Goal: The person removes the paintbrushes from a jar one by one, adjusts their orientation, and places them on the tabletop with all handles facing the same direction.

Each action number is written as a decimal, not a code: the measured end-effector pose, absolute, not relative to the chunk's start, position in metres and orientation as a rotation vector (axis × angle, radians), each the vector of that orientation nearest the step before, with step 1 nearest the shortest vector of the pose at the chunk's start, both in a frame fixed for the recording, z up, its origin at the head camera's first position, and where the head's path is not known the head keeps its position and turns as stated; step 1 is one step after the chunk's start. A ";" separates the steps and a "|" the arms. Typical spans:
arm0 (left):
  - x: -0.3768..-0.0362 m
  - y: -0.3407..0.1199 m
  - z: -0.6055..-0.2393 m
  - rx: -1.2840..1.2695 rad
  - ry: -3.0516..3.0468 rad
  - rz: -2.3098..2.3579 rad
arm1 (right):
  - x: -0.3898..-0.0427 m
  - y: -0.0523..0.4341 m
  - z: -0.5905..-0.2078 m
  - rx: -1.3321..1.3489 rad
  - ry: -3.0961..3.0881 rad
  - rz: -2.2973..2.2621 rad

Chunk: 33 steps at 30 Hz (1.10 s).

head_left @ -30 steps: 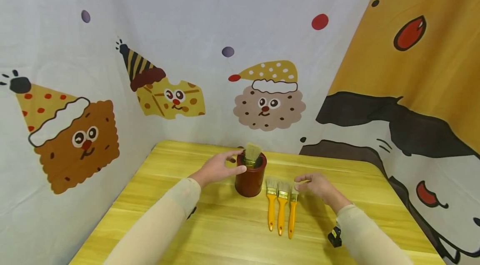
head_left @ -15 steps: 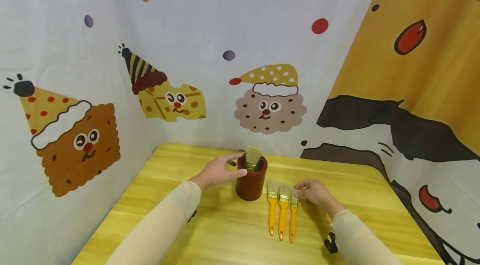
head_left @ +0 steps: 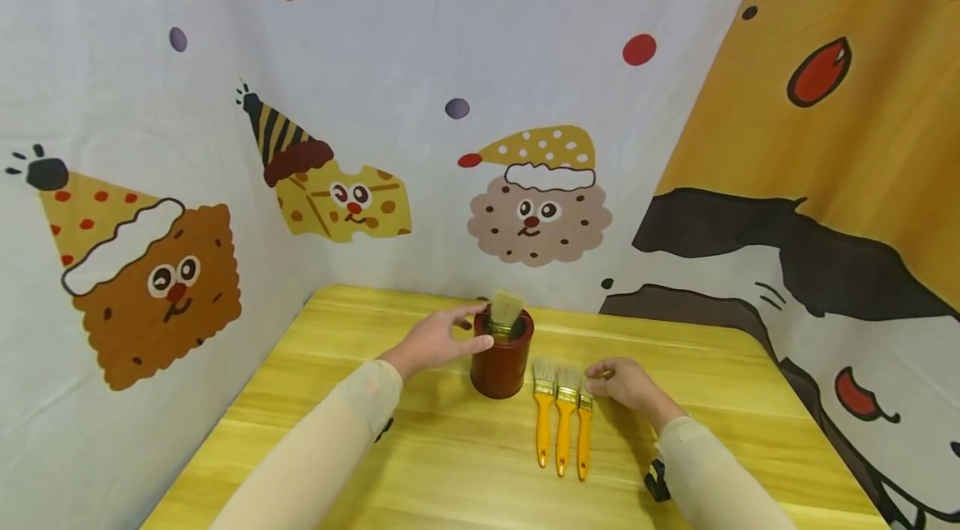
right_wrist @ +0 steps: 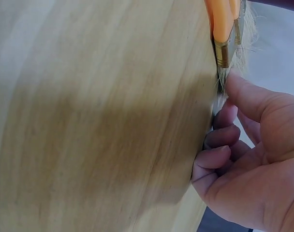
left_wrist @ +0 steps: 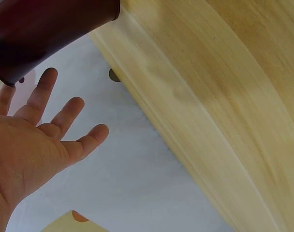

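A dark red cylindrical pot (head_left: 498, 367) stands on the table with a paintbrush (head_left: 506, 309) in it, bristles up. Beside its left rim is my left hand (head_left: 442, 338), thumb and index finger reaching along the rim. The left wrist view shows that hand (left_wrist: 31, 137) with its fingers spread, below the pot (left_wrist: 50, 34). Three orange-handled paintbrushes lie side by side: a left brush (head_left: 542, 422), a middle brush (head_left: 564, 430) and a narrower right brush (head_left: 584, 438). My right hand (head_left: 630, 384) pinches the right brush's bristle end, its other fingers curled (right_wrist: 263, 150).
The yellow wood-grain table (head_left: 450, 472) ends at a cloth backdrop (head_left: 375, 30) with cartoon prints behind and on both sides. A small black device (head_left: 657, 482) shows at my right sleeve. The pot stands just left of the row of brushes.
My right hand has shifted slightly left, and the right brush now lies straighter and closer to the middle brush. My left hand has stayed by the pot.
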<state>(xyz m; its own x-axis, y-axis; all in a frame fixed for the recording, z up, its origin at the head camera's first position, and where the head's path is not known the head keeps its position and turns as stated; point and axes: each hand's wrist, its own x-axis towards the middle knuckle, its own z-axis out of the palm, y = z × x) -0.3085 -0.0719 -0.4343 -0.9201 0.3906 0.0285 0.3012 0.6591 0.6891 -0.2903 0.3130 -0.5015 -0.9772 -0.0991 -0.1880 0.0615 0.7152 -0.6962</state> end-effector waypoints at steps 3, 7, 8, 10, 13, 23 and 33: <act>-0.309 -0.072 -0.434 0.583 2.747 1.105 | -0.290 0.314 -0.502 -0.032 2.696 -1.124; -0.309 -0.072 -0.436 0.578 2.737 1.112 | -0.290 0.315 -0.503 -0.048 2.681 -1.132; -0.309 -0.072 -0.436 0.574 2.735 1.113 | -0.289 0.316 -0.503 -0.054 2.677 -1.133; -0.310 -0.072 -0.436 0.570 2.735 1.111 | -0.289 0.317 -0.502 -0.060 2.666 -1.135; -0.310 -0.071 -0.435 0.566 2.735 1.110 | -0.290 0.319 -0.501 -0.055 2.643 -1.149; -0.310 -0.071 -0.435 0.559 2.733 1.116 | -0.294 0.321 -0.501 -0.008 2.617 -1.165; -0.312 -0.072 -0.436 0.562 2.719 1.132 | -0.316 0.313 -0.471 0.017 2.574 -1.392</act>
<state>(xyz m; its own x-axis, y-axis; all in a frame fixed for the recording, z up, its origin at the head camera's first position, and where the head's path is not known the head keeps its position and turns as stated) -0.3119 -0.0724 -0.4362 -0.9197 0.3924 0.0112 0.2845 0.6465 0.7078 -0.3160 0.3127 -0.4708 -0.9768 -0.0914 -0.1938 0.1121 0.5527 -0.8258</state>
